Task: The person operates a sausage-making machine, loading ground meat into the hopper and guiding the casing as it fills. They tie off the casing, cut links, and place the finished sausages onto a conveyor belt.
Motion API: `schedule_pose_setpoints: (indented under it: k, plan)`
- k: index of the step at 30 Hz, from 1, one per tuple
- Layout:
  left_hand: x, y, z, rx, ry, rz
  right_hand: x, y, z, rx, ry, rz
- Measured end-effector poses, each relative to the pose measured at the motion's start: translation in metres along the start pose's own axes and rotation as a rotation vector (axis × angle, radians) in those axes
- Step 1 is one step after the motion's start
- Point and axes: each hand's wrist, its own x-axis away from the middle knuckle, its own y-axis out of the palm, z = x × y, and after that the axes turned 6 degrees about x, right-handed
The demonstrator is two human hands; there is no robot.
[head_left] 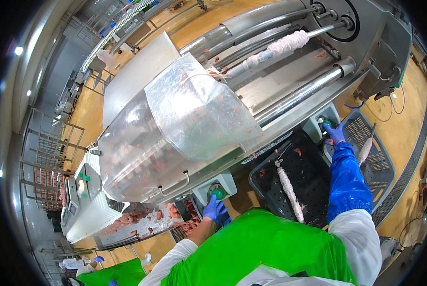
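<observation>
My left hand, in a blue glove, rests with fingers spread at a round green button in a pale housing on the machine's front. Farther right, my right hand, also gloved, reaches with extended fingers onto a second green button. Behind them lies a large steel machine. A clear cover, with loose plastic film over it, encloses blurred reddish pieces. At the machine's right, a horizontal spindle carries a lumpy pale pink meat roll.
A black crate below holds a long pale meat roll. Beside it is a grey crate with another pale roll. Raw meat pieces lie at lower left, near a co-worker's green apron. Racks stand farther left.
</observation>
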Motion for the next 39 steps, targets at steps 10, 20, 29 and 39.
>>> schedule_pose_setpoints:
  k: [10,20,29,39]
  plan:
    - [-0.010,-0.007,-0.008,0.023,0.000,0.007,-0.001,-0.004,-0.001,0.128,0.005,0.024]
    - [-0.011,-0.008,-0.012,0.027,0.012,0.003,-0.005,-0.007,-0.006,0.108,0.092,-0.010]
    - [-0.001,-0.003,-0.015,0.030,0.050,0.045,0.003,-0.007,-0.010,0.151,0.062,-0.059]
    - [0.002,-0.005,-0.005,-0.006,0.048,0.009,-0.008,0.002,0.005,0.333,-0.055,0.196]
